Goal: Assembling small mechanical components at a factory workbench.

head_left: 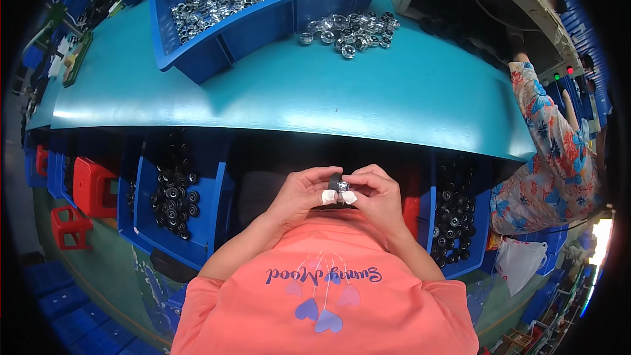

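Observation:
Close to my body, just below the table edge, both hands meet. My left hand (303, 188) pinches a small black round part (334, 182) between thumb and fingers. Against it, my right hand (379, 192) grips a shiny clear round piece (343, 186); the two parts touch, and fingers partly cover them. White tape wraps both thumbs. On the teal table (342, 102) beyond lies a loose heap of similar clear round pieces (351, 31). A long blue bin (263, 29) full of them stands behind and to the left.
Below the table, a blue bin (209, 213) at my left and another (430, 213) at my right hold black round parts. Red stools (95, 187) stand far left. A co-worker's floral sleeve (542, 115) reaches toward a machine (559, 39) at right; a white plastic bag (520, 261) hangs below.

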Tool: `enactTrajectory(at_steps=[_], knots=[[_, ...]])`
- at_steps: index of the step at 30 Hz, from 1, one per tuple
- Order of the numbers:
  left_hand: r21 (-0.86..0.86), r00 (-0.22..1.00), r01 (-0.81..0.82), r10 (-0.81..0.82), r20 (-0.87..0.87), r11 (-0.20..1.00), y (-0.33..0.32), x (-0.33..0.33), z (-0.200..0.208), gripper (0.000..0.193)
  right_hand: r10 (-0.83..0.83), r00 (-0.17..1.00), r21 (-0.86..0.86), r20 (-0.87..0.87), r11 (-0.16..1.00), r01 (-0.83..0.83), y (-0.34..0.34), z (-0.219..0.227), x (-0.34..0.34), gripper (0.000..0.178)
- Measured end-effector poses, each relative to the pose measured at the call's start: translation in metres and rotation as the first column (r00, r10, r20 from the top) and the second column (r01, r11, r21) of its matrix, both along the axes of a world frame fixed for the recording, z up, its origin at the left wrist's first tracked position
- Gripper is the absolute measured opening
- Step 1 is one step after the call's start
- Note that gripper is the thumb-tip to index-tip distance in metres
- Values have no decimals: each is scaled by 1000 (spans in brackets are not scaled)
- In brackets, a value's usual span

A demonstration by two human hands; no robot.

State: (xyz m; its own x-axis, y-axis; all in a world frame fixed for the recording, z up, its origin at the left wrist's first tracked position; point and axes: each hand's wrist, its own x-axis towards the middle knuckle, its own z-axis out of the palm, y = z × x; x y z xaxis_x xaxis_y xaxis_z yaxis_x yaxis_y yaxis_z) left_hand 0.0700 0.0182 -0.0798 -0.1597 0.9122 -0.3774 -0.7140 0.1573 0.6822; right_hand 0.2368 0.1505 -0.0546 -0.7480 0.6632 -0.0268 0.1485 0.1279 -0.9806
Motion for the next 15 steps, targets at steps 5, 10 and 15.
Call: enactTrajectory(at_steps=[5, 10, 15], knots=[[65, 999, 32, -31, -11, 997, 4, 2, 13, 58, -50, 999, 379, 16, 924, 40, -15, 9, -9, 29], [14, 979, -33, 35, -200, 999, 7, 14, -8, 42, 8, 998, 414, 64, 910, -34, -15, 2, -14, 41], [47, 991, -120, 123, -50, 992, 2, 10, -12, 29, -2, 1000, 36, 4, 999, 2, -5, 2, -9, 43]])
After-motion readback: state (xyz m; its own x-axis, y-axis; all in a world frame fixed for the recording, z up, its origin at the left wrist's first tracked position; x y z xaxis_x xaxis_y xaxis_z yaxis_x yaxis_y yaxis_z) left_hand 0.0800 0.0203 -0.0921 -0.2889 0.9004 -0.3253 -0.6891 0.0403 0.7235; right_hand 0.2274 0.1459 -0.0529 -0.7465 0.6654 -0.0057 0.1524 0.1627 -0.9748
